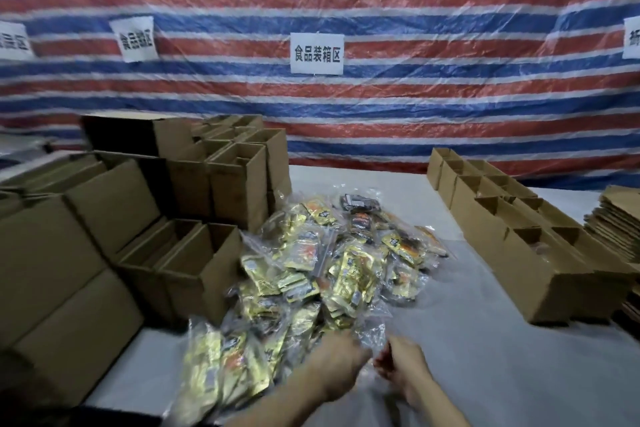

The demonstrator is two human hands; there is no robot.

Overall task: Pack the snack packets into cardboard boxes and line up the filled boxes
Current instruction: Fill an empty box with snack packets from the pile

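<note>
A heap of gold and dark snack packets (pixel 332 267), many inside clear plastic bags, lies in the middle of the white table (pixel 485 340). At the heap's near edge my left hand (pixel 337 362) and my right hand (pixel 401 362) meet on a clear plastic bag (pixel 372 329) and both pinch its film. Open empty cardboard boxes (pixel 194 263) stand just left of the heap. A double row of open boxes (pixel 519 225) runs along the right side of the table.
Large brown cartons (pixel 69 253) are stacked at the left, with more small open boxes (pixel 239 156) piled behind them. Flattened cardboard (pixel 620 215) is stacked at the far right. A striped red, white and blue tarpaulin (pixel 415 10) with paper signs hangs behind the table.
</note>
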